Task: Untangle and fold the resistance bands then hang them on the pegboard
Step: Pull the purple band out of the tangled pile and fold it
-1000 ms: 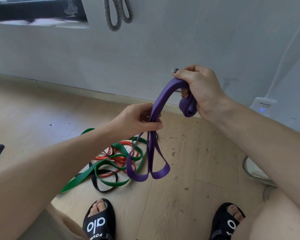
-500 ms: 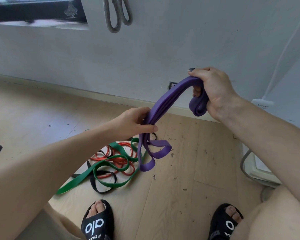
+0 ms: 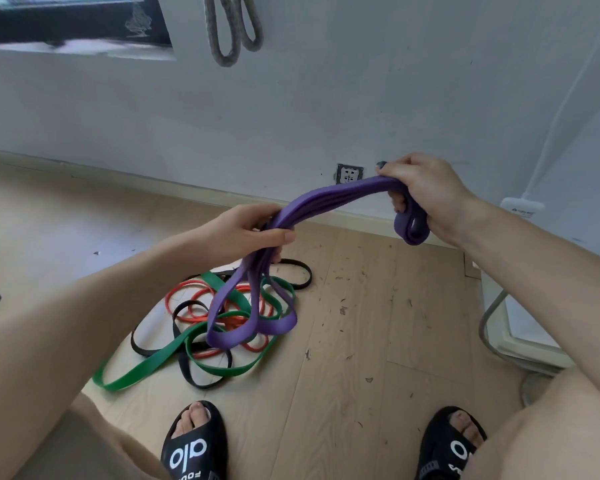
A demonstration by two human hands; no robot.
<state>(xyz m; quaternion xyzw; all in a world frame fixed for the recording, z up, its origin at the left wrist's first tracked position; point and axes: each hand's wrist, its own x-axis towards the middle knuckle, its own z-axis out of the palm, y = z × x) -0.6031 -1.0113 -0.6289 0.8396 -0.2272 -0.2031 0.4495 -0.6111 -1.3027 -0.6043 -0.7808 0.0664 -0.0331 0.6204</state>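
A purple resistance band (image 3: 329, 199), folded into several layers, stretches between my two hands above the floor. My right hand (image 3: 426, 192) grips one folded end, whose loops stick out below the fist. My left hand (image 3: 248, 233) pinches the layers further along, and the other loops hang down from it. On the wooden floor under them lies a tangle of a green band (image 3: 146, 365), a red band (image 3: 187, 287) and a black band (image 3: 187, 372). A grey band (image 3: 231, 29) hangs on the wall at the top.
My feet in black slides (image 3: 194, 445) (image 3: 451, 445) stand near the pile. A wall socket (image 3: 350, 173) sits low on the wall. A white appliance with a grey cord (image 3: 492, 317) stands at the right. A dark window frame (image 3: 73, 26) is top left.
My right hand has moved right and away from my left, drawing the purple layers out flatter and longer. The hanging loops now dangle lower over the floor pile.
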